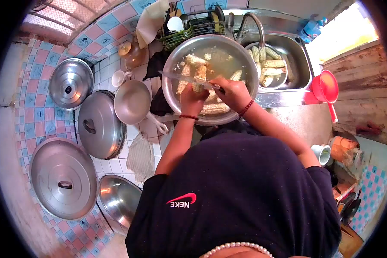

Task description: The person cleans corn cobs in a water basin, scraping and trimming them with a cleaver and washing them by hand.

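Note:
Over a large metal basin of cloudy water, my left hand is closed around an upright corn cob. My right hand grips the handle of a knife, its blade reaching left across the held cob. Whether the edge cuts into the kernels is hard to make out. Several other cobs lie in the basin, among them a pale cob near the front rim and another cob at the back. Loose bits float in the water.
Right of the basin, a sink holds a bowl of several corn cobs below a faucet. A red dipper sits at the sink's edge. Leftward stand a pan, metal lids and a dish rack behind.

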The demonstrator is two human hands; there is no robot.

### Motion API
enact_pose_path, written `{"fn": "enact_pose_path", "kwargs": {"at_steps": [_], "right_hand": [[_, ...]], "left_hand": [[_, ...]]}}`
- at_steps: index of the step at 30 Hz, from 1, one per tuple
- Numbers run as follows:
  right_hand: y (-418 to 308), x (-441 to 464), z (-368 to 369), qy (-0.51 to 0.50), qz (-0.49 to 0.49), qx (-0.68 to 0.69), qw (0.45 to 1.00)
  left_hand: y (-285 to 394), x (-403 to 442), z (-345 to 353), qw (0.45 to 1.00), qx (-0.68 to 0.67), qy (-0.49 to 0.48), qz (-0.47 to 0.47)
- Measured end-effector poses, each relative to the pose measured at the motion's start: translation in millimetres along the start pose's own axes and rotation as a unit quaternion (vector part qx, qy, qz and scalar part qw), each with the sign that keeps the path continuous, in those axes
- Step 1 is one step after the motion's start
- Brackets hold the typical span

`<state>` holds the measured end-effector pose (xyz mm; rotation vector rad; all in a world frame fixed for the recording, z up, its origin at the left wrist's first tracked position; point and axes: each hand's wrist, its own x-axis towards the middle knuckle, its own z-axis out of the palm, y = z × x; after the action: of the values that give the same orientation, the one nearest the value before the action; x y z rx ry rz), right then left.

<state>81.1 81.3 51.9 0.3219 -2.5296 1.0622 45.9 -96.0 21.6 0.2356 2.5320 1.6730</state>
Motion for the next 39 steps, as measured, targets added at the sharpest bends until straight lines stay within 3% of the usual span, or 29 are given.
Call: {"fn": "enact_pose_path", "kwargs": {"at_steps": [3,4,7,8,9,11,13,14,15,17,18,21,22,25,26,27,29,32,36,39], "right_hand": [[-6,4,1,-0.016,0.058,-0.008,0.998],[-4,8,0,-0.029,0.068,-0.025,0.997],[-16,13,-14,-0.073,0.138,0.03,0.987],[-20,12,-17,-0.073,0.136,0.056,0.986],[-20,11,-16,-0.068,0.109,0.027,0.991],[-25,8,-17,-0.036,0.071,0.027,0.996],[-13,8,-15,-0.079,0.082,-0.04,0.993],[-14,11,-21,-0.112,0.08,-0.037,0.99],[-12,10,-21,-0.11,0.091,-0.014,0.99],[-20,13,-26,-0.112,0.027,0.001,0.993],[-27,15,-28,-0.147,0.032,0.02,0.988],[-64,19,-14,-0.268,0.032,0.06,0.961],[-77,18,-3,-0.306,0.007,0.087,0.948],[-115,-12,36,-0.397,-0.023,0.232,0.888],[-119,-25,53,-0.41,-0.089,0.248,0.873],[-128,-39,66,-0.458,-0.068,0.277,0.842],[-139,-58,88,-0.524,-0.104,0.253,0.807],[-167,-96,119,-0.577,-0.128,0.239,0.77],[-199,-140,182,-0.587,-0.193,0.236,0.75],[-230,-164,222,-0.567,-0.223,0.176,0.773]], "left_hand": [[4,4,0,0.987,0.133,0.063,0.069],[6,6,-1,0.987,0.123,0.069,0.076],[9,10,-11,0.996,0.019,-0.059,-0.061],[21,7,-15,0.997,0.001,-0.046,-0.059],[10,9,-15,0.995,0.076,-0.049,0.047],[-9,5,-11,0.991,0.027,-0.012,0.128],[-9,3,-5,0.99,0.117,-0.007,0.081],[-7,2,-3,0.973,0.186,0.008,0.136],[-3,-1,-3,0.993,0.112,-0.017,0.011],[-3,-12,-4,0.999,0.027,0.024,0.036],[4,-30,-6,0.992,0.03,0.117,0.042],[10,-97,-22,0.954,0.023,0.297,-0.035],[1,-124,-28,0.951,-0.026,0.299,-0.072],[-24,-217,-42,0.886,-0.035,0.394,-0.242],[-41,-252,-39,0.855,-0.018,0.443,-0.268],[-55,-288,-40,0.823,-0.001,0.488,-0.29],[-59,-348,-54,0.795,-0.02,0.481,-0.368],[-128,-419,-53,0.68,0.209,0.541,-0.449],[-169,-446,-87,0.668,0.271,0.593,-0.359],[-185,-457,-96,0.686,0.268,0.578,-0.351]]}}
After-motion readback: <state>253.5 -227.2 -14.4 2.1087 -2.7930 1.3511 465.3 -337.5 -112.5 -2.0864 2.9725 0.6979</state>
